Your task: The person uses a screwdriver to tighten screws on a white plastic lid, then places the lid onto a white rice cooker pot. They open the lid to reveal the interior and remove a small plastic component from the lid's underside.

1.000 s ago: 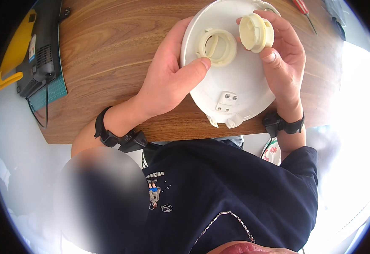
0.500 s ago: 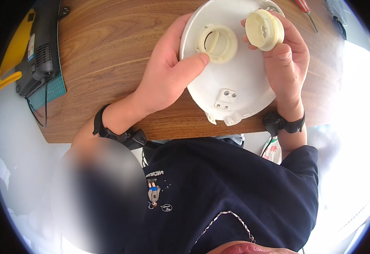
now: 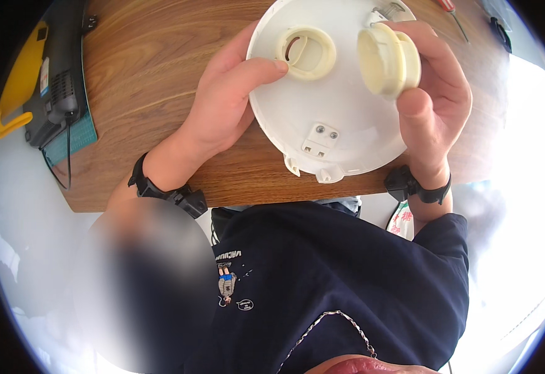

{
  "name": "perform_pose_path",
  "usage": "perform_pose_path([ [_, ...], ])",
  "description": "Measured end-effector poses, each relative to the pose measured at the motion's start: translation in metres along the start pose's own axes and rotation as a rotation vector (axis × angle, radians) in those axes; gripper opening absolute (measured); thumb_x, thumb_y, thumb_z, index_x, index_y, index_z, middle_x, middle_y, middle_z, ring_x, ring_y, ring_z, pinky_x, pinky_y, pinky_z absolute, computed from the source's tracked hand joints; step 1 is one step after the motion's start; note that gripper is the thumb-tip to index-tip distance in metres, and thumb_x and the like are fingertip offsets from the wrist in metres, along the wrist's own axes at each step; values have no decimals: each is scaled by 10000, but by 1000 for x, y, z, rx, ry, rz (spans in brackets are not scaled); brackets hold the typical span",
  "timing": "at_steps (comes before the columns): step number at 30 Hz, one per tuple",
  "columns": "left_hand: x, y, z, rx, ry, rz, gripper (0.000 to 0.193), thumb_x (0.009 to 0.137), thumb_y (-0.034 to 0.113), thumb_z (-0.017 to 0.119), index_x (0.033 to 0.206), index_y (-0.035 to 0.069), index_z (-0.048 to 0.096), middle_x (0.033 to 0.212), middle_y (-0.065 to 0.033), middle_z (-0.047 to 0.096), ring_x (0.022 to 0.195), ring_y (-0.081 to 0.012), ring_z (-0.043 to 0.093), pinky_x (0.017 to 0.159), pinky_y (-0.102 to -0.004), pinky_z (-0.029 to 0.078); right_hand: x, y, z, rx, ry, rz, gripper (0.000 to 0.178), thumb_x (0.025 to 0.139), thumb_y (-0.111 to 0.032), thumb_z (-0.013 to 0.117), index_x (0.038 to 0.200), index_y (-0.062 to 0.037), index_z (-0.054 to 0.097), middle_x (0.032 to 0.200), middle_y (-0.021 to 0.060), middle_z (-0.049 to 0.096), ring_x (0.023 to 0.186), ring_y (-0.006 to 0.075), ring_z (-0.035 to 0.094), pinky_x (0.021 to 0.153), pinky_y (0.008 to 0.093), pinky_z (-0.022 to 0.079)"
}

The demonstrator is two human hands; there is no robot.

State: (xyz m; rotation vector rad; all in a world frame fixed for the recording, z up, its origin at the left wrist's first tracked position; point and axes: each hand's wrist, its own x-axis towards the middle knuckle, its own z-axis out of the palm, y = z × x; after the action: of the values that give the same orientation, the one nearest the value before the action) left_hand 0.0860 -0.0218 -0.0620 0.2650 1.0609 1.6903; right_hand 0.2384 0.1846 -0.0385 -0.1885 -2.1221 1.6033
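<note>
A round white plastic cover (image 3: 353, 115) is held up over the table's near edge, its inner side facing me. My left hand (image 3: 226, 96) grips its left rim, thumb lying on the inside beside a raised cream collar (image 3: 322, 62) with a slotted opening. Between the thumb and fingers of my right hand (image 3: 437, 100) is a cream plastic ring (image 3: 381, 62), tilted on its side and apart from the collar. Near the cover's lower rim sits a small screwed-on bracket (image 3: 320, 140); small tabs (image 3: 330, 176) stick out from that rim.
The wooden table (image 3: 148, 62) spreads beneath. At its left lie a yellow-and-black tool (image 3: 26, 75), a black corded device (image 3: 61, 96) and a green cutting mat (image 3: 76, 140). A red-handled screwdriver (image 3: 453, 15) lies at the far right.
The white cover has shifted left with my left hand. My right hand has moved slightly down and right, turning the ring more onto its side.
</note>
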Motion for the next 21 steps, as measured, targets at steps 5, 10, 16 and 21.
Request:
perform_pose_path([
  [5,1,-4,2,27,-18,40,556,964,51,554,1509,3,452,1346,-104,628,1223,-180,611,1044,-350,494,4,-2,9,58,-36,128,647,917,-302,818,1378,83,576,1253,131,679,1141,197,652,1018,329,503],
  [10,1,-6,1,76,-44,111,549,961,55,571,1496,0,461,1338,-101,632,1211,-166,610,1029,-334,491,10,-3,16,99,-62,160,544,939,-110,758,1412,74,561,1266,133,663,1172,205,641,1033,340,503],
  [16,3,-8,0,74,-62,165,522,962,59,574,1472,-3,481,1313,-89,645,1195,-152,611,1012,-323,494,13,-1,16,11,-95,96,528,945,-48,714,1433,66,548,1248,122,651,1149,198,637,1017,331,503],
  [21,3,-7,0,87,-81,173,505,963,59,567,1460,4,496,1297,-83,651,1176,-145,618,988,-320,506,13,-3,20,-87,-91,70,530,926,-25,734,1418,63,557,1229,112,640,1057,175,638,935,313,515],
])
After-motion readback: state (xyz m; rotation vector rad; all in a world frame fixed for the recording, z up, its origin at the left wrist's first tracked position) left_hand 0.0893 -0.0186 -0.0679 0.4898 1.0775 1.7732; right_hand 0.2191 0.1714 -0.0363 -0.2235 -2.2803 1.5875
